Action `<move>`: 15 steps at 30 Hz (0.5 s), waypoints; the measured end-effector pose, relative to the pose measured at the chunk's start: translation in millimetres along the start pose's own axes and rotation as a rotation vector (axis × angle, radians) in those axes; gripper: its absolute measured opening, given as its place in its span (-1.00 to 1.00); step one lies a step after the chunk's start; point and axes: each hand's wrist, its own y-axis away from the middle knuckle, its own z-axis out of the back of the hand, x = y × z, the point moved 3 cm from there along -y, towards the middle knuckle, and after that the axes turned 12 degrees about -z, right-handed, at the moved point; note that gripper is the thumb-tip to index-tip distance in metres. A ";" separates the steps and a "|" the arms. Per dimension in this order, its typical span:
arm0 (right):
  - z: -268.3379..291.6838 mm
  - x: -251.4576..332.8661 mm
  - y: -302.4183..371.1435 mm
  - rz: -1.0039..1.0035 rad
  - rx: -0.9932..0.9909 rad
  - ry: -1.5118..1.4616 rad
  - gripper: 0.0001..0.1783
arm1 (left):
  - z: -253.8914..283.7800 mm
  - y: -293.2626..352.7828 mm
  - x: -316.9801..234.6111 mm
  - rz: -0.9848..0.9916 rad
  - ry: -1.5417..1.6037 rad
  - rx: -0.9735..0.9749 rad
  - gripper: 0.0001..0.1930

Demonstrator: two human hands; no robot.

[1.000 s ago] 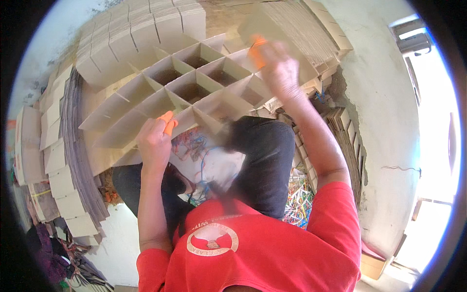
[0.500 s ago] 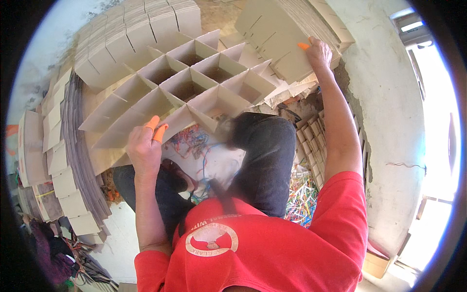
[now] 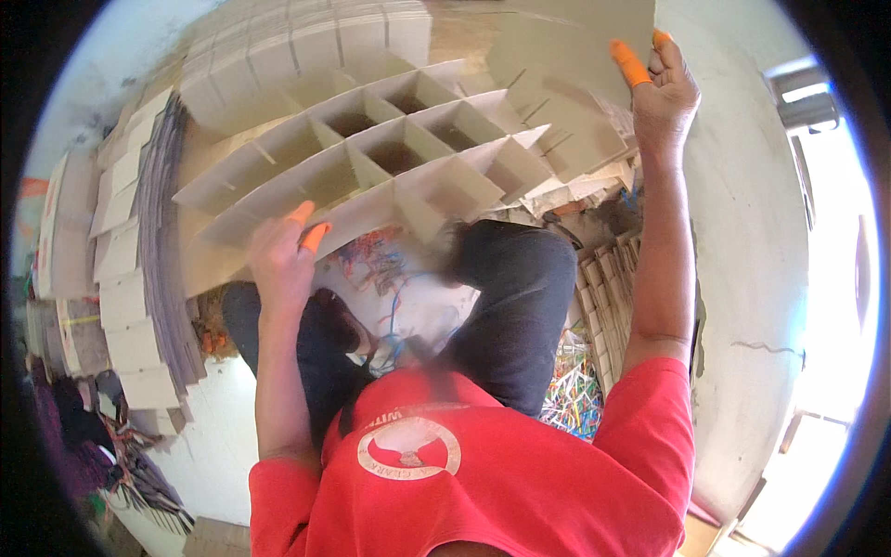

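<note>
A cardboard divider grid [image 3: 422,192], made of crossed slotted strips with open cells, lies in front of my knees. My left hand [image 3: 283,260], orange covers on two of its fingertips, is closed at the grid's near left edge, slightly blurred. At the upper right my right hand [image 3: 665,97], also with orange fingertip covers, pinches the right edge of a flat slotted cardboard sheet [image 3: 580,51]. That sheet is raised and tilted beyond the grid's right side, covering most of what lies behind it.
Slotted cardboard sheets [image 3: 306,56] stand stacked at the back left. Another tall cardboard pile [image 3: 130,278] rises on the left. A wall [image 3: 742,278] closes off the right side. Colourful scraps [image 3: 571,390] lie beside my right thigh, near bundled cardboard strips [image 3: 608,292].
My right hand has moved up and to the right from the sheet stack, now holding a sheet by its edge. The left hand stays at the grid's near edge.
</note>
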 end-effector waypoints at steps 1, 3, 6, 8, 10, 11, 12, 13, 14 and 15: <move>-14.1 18.7 9.3 0.039 0.066 0.054 -0.69 | -3.3 4.4 4.2 0.010 -0.006 0.013 -0.75; -40.2 54.5 30.5 0.148 0.208 0.171 -0.57 | -7.0 7.1 9.5 0.056 0.013 0.080 -0.77; -74.4 91.7 63.6 0.198 0.461 0.243 -0.38 | -9.0 9.4 11.9 0.054 0.046 0.084 -0.79; -92.7 96.2 75.9 0.094 0.598 0.124 -0.38 | -10.0 8.5 11.4 0.040 0.064 0.070 -0.81; -110.7 94.4 84.4 0.053 0.681 -0.013 -0.39 | -11.1 6.8 10.8 0.037 0.079 0.069 -0.82; -116.8 97.1 87.8 0.046 0.712 0.004 -0.40 | -11.6 8.7 12.5 0.041 0.072 0.061 -0.83; -122.6 99.2 90.7 0.039 0.741 0.022 -0.40 | -12.4 10.9 14.4 0.043 0.066 0.055 -0.83; -129.3 98.8 93.2 0.006 0.803 0.040 -0.41 | -12.1 12.9 15.5 0.046 0.059 0.048 -0.84; -133.1 96.1 94.9 0.025 0.804 0.030 -0.42 | -13.0 11.3 14.4 0.040 0.060 0.049 -0.84; -137.3 91.1 97.6 0.043 0.805 0.020 -0.42 | -13.5 9.0 12.9 0.034 0.061 0.049 -0.85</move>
